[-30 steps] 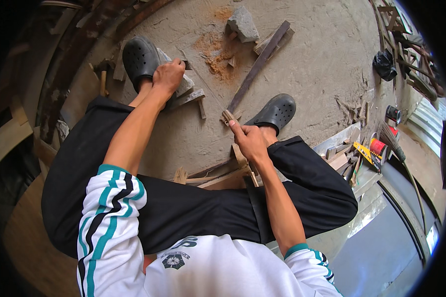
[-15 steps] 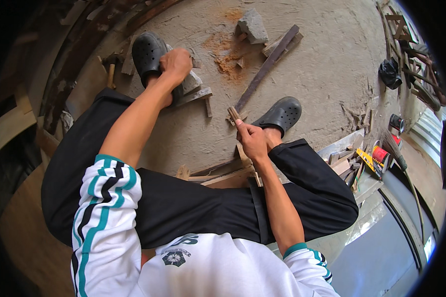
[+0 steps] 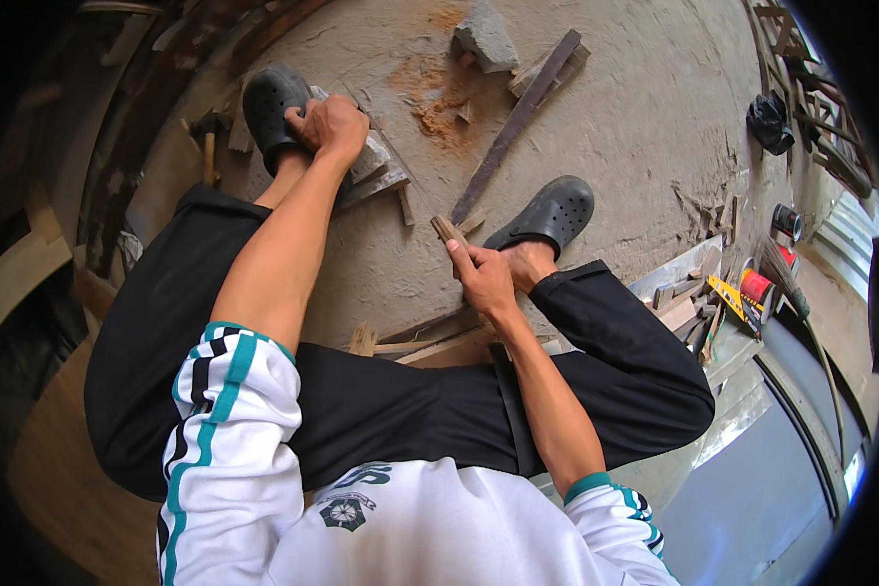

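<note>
I see a short brown wooden piece (image 3: 447,230), grooved lengthwise, jutting slantwise from the right hand (image 3: 485,280), its free end angled leftward. By the left hand (image 3: 332,128) a rough, pale-grey block (image 3: 369,162) lies, partly hidden, along the far edge of a weathered board (image 3: 379,186).

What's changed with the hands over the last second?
The left hand has shifted slightly forward along the left clog, its thumb now showing beside it; whether it holds anything is hidden. The right hand has eased left, away from the right clog, still gripping the wooden piece. Unchanged: both clogs and the dark wooden strip.
</note>
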`<state>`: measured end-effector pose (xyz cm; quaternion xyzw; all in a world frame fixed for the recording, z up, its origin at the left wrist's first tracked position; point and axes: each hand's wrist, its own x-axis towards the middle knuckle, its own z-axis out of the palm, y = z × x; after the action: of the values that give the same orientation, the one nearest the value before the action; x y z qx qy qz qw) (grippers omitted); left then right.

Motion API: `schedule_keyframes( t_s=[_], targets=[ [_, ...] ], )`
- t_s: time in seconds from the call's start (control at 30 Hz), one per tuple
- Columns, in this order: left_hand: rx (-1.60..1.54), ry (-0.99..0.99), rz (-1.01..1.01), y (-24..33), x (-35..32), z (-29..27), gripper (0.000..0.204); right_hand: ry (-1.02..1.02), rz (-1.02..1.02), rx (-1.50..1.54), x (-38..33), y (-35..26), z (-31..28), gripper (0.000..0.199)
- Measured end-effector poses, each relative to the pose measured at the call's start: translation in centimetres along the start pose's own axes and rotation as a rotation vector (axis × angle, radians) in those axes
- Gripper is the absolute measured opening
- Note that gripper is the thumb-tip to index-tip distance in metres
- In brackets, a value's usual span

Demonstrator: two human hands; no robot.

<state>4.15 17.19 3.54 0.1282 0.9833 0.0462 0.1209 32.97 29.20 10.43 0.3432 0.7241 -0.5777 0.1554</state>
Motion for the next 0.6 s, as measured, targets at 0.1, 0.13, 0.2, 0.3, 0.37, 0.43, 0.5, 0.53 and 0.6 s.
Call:
schedule_keyframes(
  t_s=[0.1, 0.13, 0.2, 0.3, 0.37, 0.43, 0.5, 0.53, 0.6],
  targets=[
    [-0.005, 0.011, -0.016, 0.0, 0.1, 0.5, 0.012, -0.016, 0.020, 0.018, 0.0, 0.3, -0.3, 0.059],
    [0.009, 0.021, -0.010, 0.0, 0.1, 0.6, 0.012, -0.011, 0.016, 0.013, 0.1, 0.3, -0.2, 0.060],
    [0.040, 0.041, -0.001, 0.0, 0.0, 0.4, 0.013, -0.003, 0.005, 0.003, 0.8, -0.5, -0.3, 0.061],
    [0.098, 0.050, 0.021, 0.1, -0.1, 0.5, 0.011, -0.026, 0.033, -0.020, 1.8, -1.6, -0.9, 0.062],
    [0.123, 0.055, 0.048, -0.6, 0.3, 1.1, 0.012, -0.040, 0.048, -0.036, 1.2, -1.3, -1.4, 0.062],
    [0.099, 0.060, 0.049, -1.1, 0.1, 1.2, 0.012, -0.053, 0.055, -0.030, 0.8, -1.2, -1.5, 0.061],
    [0.086, 0.065, 0.056, -1.0, 0.2, 1.2, 0.013, -0.059, 0.054, -0.002, 0.6, -2.1, -1.6, 0.061],
    [0.089, 0.065, 0.062, -0.9, 0.3, 1.3, 0.013, -0.059, 0.057, -0.006, 1.0, -2.3, -1.6, 0.062],
    [0.100, 0.063, 0.064, -1.0, 0.5, 1.8, 0.013, -0.064, 0.066, -0.014, 1.8, -2.5, -1.5, 0.062]
  ],
)
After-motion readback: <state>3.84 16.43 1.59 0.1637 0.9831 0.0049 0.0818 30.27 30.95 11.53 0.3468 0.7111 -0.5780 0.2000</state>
